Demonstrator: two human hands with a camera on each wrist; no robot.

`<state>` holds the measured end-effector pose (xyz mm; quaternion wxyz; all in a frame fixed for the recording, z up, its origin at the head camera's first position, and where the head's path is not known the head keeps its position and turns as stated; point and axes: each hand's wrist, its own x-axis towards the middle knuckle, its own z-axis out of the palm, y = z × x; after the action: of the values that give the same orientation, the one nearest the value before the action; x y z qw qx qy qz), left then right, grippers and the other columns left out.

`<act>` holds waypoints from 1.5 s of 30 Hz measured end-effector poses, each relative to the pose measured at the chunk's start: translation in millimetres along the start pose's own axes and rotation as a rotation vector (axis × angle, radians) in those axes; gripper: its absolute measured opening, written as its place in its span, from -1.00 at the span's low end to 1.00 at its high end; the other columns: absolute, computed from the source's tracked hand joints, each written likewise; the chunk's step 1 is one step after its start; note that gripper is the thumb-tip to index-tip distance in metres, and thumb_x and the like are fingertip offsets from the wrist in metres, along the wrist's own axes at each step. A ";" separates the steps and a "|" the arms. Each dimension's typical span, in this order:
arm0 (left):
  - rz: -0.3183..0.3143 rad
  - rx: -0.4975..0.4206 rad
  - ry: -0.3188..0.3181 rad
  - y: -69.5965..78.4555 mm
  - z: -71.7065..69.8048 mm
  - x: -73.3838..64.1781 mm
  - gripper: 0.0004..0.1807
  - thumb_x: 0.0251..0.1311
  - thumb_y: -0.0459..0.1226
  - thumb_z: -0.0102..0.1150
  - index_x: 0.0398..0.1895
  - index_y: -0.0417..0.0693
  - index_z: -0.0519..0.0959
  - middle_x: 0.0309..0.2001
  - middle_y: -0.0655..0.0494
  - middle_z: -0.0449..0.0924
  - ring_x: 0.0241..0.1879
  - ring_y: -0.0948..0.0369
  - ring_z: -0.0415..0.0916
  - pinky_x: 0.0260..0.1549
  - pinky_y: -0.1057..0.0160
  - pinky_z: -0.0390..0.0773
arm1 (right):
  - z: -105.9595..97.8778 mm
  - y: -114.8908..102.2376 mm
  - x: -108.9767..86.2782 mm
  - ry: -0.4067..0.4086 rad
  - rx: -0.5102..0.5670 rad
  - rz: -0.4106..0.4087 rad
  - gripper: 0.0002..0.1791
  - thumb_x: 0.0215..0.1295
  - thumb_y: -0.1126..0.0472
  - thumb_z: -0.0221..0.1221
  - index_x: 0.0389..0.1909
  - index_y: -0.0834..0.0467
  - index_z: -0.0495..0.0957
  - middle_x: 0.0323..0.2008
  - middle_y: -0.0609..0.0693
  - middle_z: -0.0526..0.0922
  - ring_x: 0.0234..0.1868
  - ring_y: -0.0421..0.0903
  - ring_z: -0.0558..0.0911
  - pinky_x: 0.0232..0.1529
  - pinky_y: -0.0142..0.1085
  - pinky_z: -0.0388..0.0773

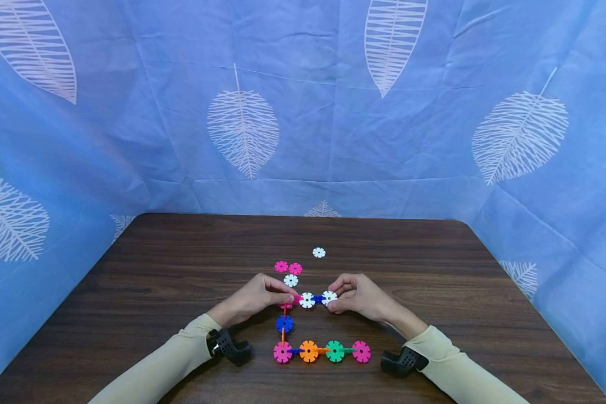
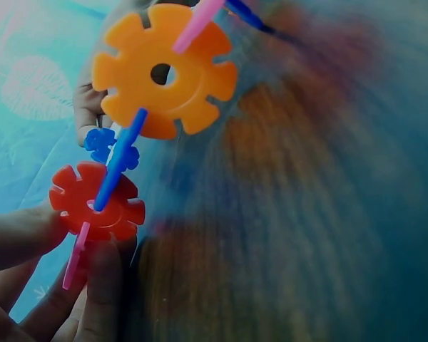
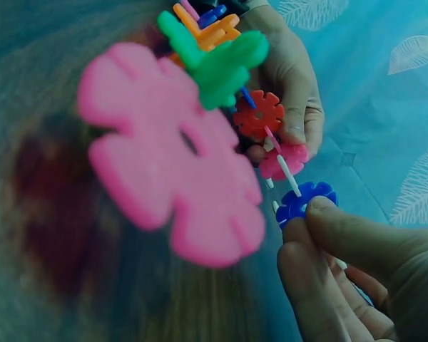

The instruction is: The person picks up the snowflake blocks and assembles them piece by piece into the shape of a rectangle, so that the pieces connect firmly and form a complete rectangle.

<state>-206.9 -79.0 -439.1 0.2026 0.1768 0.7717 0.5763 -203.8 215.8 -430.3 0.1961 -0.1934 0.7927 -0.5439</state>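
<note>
A chain of notched plastic snowflake discs, slotted edge to edge, bends in a C shape on the table. My left hand (image 1: 260, 294) pinches a red disc (image 2: 93, 203) at the far-left corner, just beside a pink disc (image 3: 284, 162). At the far row's right end, my right hand (image 1: 362, 298) pinches a blue disc (image 3: 308, 202) between thumb and fingers; a white disc (image 1: 329, 297) is by its fingertips. Another white disc (image 1: 307, 300) sits between the hands. The near row includes an orange disc (image 1: 309, 351), a green disc (image 1: 335, 352) and a pink end disc (image 1: 361, 352).
Beyond the hands lie loose discs: two pink discs (image 1: 281, 266), a white disc (image 1: 290, 280) and a farther white disc (image 1: 318, 252). The dark wooden table (image 1: 409, 252) meets a blue leaf-patterned cloth (image 1: 308, 140) behind and at the sides. Each wrist wears a black camera mount (image 1: 229, 347).
</note>
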 end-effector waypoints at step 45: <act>-0.005 0.017 -0.044 -0.8 -0.6 0.2 -0.78 0.35 -0.28 0.30 -0.07 -0.23 0.76 -0.11 -0.02 0.78 -0.12 0.22 0.60 -0.04 0.25 0.55 | -1.6 -28.4 87.7 -0.138 -0.513 -0.182 -0.73 0.35 0.17 0.35 0.04 0.10 0.71 -0.32 -0.16 0.67 -0.33 -0.22 0.58 -0.17 -0.31 0.56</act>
<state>-207.5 -79.6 -439.8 0.2194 0.1891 0.7724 0.5653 -276.4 162.0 -412.0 0.1447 -0.3436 0.8686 -0.3265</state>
